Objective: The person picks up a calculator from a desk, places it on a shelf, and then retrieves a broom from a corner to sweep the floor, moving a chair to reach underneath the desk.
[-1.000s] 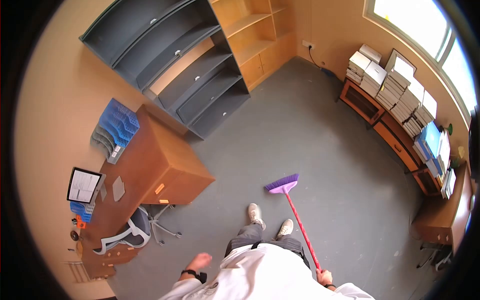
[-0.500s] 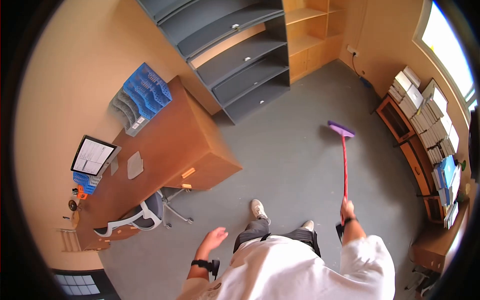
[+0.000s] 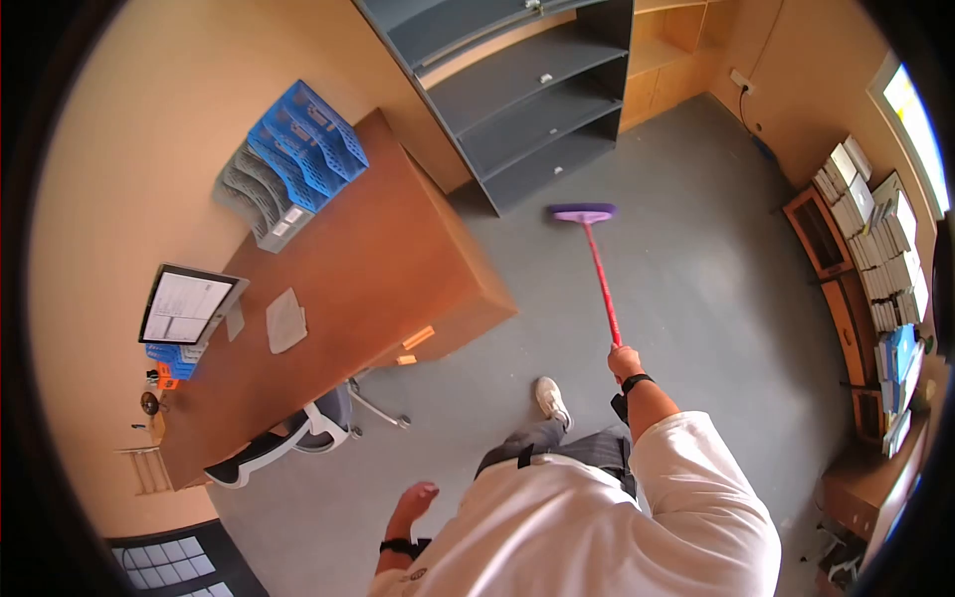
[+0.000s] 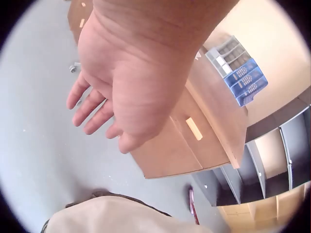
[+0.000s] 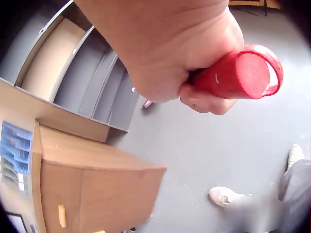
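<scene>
While the right hand stays wrapped round the top of the broom, its purple head has swung left and now sits on the floor near the grey shelf. So the sweeping has reached that strip by the desk; the left hand hangs loose, empty.

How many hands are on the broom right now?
1. The right hand grips the broom at the top of its red handle; the left hand hangs open at the person's side, holding nothing.
</scene>
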A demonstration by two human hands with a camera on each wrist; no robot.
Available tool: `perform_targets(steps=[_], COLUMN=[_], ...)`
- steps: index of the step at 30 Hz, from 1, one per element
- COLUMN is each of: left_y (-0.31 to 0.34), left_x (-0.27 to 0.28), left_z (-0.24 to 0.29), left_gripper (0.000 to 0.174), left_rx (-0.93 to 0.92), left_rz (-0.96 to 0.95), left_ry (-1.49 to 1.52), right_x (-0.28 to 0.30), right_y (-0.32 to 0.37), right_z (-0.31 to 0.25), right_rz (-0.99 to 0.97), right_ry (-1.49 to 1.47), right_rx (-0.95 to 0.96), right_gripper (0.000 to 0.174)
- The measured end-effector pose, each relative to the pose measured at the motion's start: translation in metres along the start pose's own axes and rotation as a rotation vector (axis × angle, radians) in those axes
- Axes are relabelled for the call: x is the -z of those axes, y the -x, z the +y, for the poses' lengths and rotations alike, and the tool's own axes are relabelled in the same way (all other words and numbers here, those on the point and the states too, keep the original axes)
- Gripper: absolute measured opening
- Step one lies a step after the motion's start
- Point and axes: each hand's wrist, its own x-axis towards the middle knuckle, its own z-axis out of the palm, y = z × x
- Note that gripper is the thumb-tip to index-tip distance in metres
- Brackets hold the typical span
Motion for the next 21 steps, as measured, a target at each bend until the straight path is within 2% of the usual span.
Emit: perform_targets(steps=[1,3,4,5,6,7,8,9,11,13,15,17,19,20,21], left_y=[-0.012,-0.043,-0.058,-0.074,-0.088,-0.102,-0.113,-0.125,-0.147,-0.155,-0.161,-0.159,-0.149,-0.142,-0.135], left_x=[0.006,0.022,0.025,0.028,0.032,0.034,0.034,0.033,0.033,0.030,0.031,0.025,0.021,0.017,0.014], left_z=[0.010,0.048,0.065,0.076,0.082,0.086,0.090,0.086,0.073,0.059,0.039,0.020,0.007,0.003,0.001], left_gripper=[0.034,0.035,0.035,0.036,0.036,0.035,0.034,0.034,0.031,0.029,0.028,0.027,0.026,0.025,0.024], left_rx=[0.051,0.092,0.041,-0.014,-0.032,-0.049,-0.067,-0.084,0.094,0.074,0.135,0.133,0.136,0.205,0.275], left_rz=[-0.046,-0.101,-0.057,-0.011,-0.017,-0.023,-0.030,-0.038,-0.050,-0.012,-0.028,-0.027,-0.028,-0.028,-0.026], left_ry=[0.020,0.049,0.140,0.230,0.241,0.264,0.288,0.299,0.580,0.633,0.617,0.622,0.622,0.647,0.673], right_x=[0.019,0.054,0.036,0.059,0.049,0.073,0.089,0.091,0.131,0.149,0.161,0.174,0.169,0.154,0.156], right_y=[0.037,0.102,0.112,0.154,0.177,0.223,0.262,0.290,0.345,0.354,0.366,0.354,0.311,0.275,0.255], right_z=[0.023,0.052,0.102,0.123,0.169,0.179,0.194,0.224,0.214,0.213,0.198,0.173,0.148,0.136,0.097], right_rz=[-0.009,-0.050,0.014,-0.081,-0.073,-0.144,-0.150,-0.107,-0.129,-0.100,-0.056,-0.051,-0.130,-0.131,-0.159], right_ry=[0.017,0.249,0.339,0.270,0.346,0.262,0.219,0.169,0.134,0.115,0.032,0.013,0.014,0.086,0.052], right_rx=[-0.020,0.321,0.390,0.238,0.204,-0.016,-0.168,-0.220,-0.382,-0.387,-0.381,-0.321,-0.221,-0.119,-0.054], right_gripper=[0.049,0.041,0.040,0.042,0.046,0.049,0.052,0.056,0.056,0.055,0.054,0.056,0.057,0.058,0.060])
